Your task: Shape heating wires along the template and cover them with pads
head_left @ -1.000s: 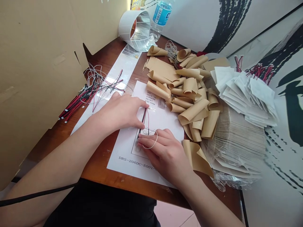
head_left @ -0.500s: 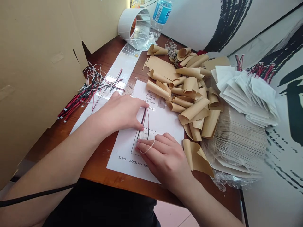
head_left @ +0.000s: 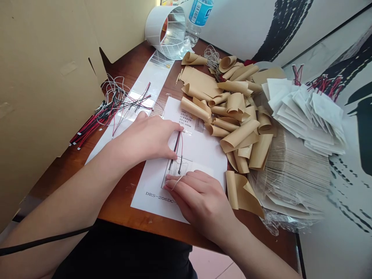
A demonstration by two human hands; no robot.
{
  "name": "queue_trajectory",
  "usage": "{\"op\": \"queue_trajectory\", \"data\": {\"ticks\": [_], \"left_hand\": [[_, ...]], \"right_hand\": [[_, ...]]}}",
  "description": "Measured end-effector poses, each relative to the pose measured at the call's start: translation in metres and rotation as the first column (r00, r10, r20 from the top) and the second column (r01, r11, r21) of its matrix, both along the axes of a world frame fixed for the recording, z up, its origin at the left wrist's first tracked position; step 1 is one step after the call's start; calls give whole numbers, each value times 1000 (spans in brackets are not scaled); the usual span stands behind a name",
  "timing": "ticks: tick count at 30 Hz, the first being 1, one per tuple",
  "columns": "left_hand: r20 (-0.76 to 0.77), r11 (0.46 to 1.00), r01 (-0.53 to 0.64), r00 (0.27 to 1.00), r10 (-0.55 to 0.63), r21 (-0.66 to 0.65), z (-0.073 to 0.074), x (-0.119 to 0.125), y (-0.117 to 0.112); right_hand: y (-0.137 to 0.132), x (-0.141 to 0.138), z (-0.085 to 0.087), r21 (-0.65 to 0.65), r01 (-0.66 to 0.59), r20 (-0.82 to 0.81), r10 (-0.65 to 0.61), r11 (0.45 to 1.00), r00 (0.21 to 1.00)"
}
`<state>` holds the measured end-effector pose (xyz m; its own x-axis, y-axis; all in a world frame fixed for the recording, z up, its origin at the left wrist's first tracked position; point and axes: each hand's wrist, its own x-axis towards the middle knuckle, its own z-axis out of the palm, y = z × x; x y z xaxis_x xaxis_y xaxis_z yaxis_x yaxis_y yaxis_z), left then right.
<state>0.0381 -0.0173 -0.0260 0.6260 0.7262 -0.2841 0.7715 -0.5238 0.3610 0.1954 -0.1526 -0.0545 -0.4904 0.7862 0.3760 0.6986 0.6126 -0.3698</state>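
Observation:
A printed sheet with an outlined rectangle lies on the table under both hands. On it rests a wire lead with red and black strands and a small black part at its lower end. My left hand is spread, its index fingertip and thumb tip pressing down at the lead's upper end and beside its strands. Lower down, my right hand has its fingers together at the rectangle, with a thin white wire looping over them. Its fingertips' exact grip is partly hidden.
Loose red, black and white wire leads lie at left by a cardboard panel. Curled brown paper pieces heap at right, beside stacked sheets and white pouches. Behind stand a label roll and water bottle.
My right hand has shifted slightly down and left. The white wire loop has drawn smaller against its fingers, and the black part shows more plainly. My left hand stays in place.

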Motion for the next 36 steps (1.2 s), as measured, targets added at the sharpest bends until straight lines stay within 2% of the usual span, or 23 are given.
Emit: {"op": "queue_trajectory", "data": {"ticks": [7,15,25,28,33,36], "left_hand": [[-2,999,17,1000,-17,-32,2,-1,-1],[-23,1000,23,999,-23,-16,-3,0,-1],[-29,999,37,999,-37,-24,-3,0,-2],[-17,999,41,999,-41,-24,-5,-1,-2],[-25,999,24,999,-24,-25,-6,-1,-2],[-31,999,16,999,-17,-29,-6,0,-3]], "right_hand": [[0,-1,2,15,3,24,-3,1000,1000],[-2,0,5,9,-33,103,32,999,994],[-6,2,8,-5,-53,86,53,999,995],[-5,3,12,-9,-16,37,17,1000,999],[-6,5,20,42,174,-39,-172,984,984],[-8,4,21,14,184,-42,-183,983,982]]}}
